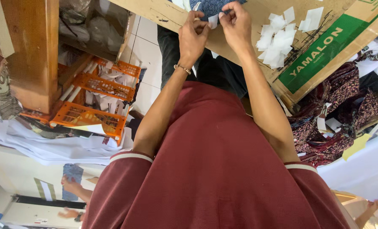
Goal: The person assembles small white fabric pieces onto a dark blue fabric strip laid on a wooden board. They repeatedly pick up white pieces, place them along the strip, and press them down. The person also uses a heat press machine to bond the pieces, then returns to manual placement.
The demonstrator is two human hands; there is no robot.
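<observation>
Head view: both arms stretch forward from the maroon shirt (223,169) and the hands meet close together over a flattened cardboard sheet (248,17) that serves as a work surface.

The left hand (193,36), with a thin bracelet (183,68) at the wrist, is curled nearly shut, its fingertips bunched at one edge of a small white paper slip (213,21). The right hand (236,23) is likewise closed into a pinch, thumb and forefinger gripping the slip's other side. The slip sits between the two hands, right at the border of a blue patterned cloth (212,6) just beyond the fingertips. Such a tight two-handed pinch seems suited to keeping so small a piece steady against the fabric.

Just to the right of the right hand lies a loose heap of white paper slips (277,40) on the cardboard, within easy reach, likely so each can be picked up without shifting the arms. Further right and nearer the body, brown batik cloths (324,131) are piled, with a yellow paper slip (356,146) at their edge.

Well left of the left hand stand orange plastic baskets (93,116) holding papers, beside a wooden post (32,51). Another person's hand (70,184) shows at the lower left, apart from this work.
</observation>
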